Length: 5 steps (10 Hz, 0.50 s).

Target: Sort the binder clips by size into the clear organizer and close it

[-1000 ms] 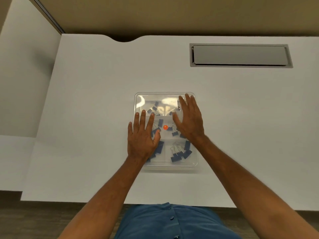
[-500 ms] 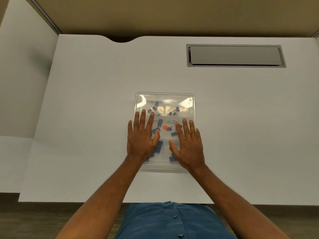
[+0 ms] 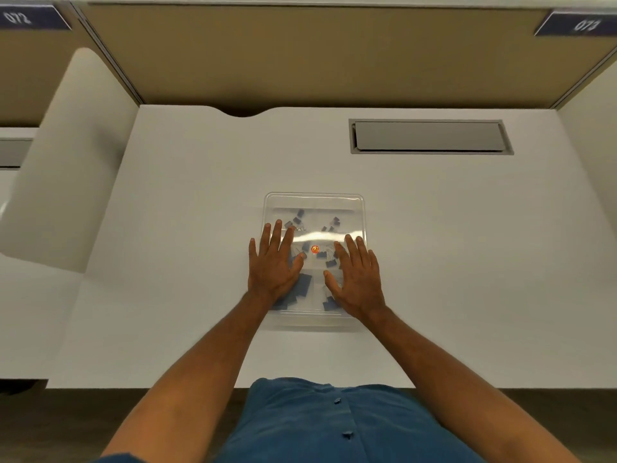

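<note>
2 flat hands, left hand (image 3: 273,266) and right hand (image 3: 358,279), press straight-fingered on the lid of the clear plastic compartment organizer (image 3: 314,199) of blue binder clips (image 3: 302,285) at the white desk's (image 3: 187,202) centre; light, slippery and flexible, it probably snaps best pressed near its rim.

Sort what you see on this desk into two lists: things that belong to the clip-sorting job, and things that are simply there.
Part of the job:
clear organizer
blue binder clips
left hand
right hand

Simply there:
white desk
grey cable hatch
numbered signs
</note>
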### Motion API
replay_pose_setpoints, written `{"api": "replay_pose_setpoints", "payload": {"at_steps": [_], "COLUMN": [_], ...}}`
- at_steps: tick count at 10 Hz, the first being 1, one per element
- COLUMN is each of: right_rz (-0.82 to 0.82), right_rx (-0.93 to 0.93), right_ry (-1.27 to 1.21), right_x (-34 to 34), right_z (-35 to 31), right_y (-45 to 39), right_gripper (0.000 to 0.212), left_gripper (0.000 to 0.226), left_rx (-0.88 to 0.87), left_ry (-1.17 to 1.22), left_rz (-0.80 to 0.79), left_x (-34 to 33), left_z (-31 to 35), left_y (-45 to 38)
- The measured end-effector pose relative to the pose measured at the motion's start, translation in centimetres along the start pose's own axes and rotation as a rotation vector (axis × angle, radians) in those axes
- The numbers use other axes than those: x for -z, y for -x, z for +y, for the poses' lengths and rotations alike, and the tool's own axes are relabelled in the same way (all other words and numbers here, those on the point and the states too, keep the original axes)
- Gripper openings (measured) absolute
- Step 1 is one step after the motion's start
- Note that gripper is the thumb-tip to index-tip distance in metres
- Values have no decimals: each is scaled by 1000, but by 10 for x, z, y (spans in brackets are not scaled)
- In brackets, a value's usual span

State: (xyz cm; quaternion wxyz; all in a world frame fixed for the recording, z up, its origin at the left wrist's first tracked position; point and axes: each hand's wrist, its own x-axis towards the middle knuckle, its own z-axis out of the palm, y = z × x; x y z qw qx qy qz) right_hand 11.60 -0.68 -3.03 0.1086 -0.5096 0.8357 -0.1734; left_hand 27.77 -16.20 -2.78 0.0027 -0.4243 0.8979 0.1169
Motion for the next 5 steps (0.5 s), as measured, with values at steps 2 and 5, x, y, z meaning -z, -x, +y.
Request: {"api": "replay_pose_setpoints", "payload": {"at_steps": [2,5], "right_rz": [-13,18], "right_rx": [60,53], "right_ry": [29,139], "right_x": [5,35], "right_z": [10,32], "right_y": [-2,-18], "right_gripper": [73,74], "left_gripper": [78,75], "left_rx": [-77,-129], "left_ry": [-58,-55], "left_rz": [28,111], "left_x": [7,28], "left_z": [2,-4], "left_y": [5,4]}}
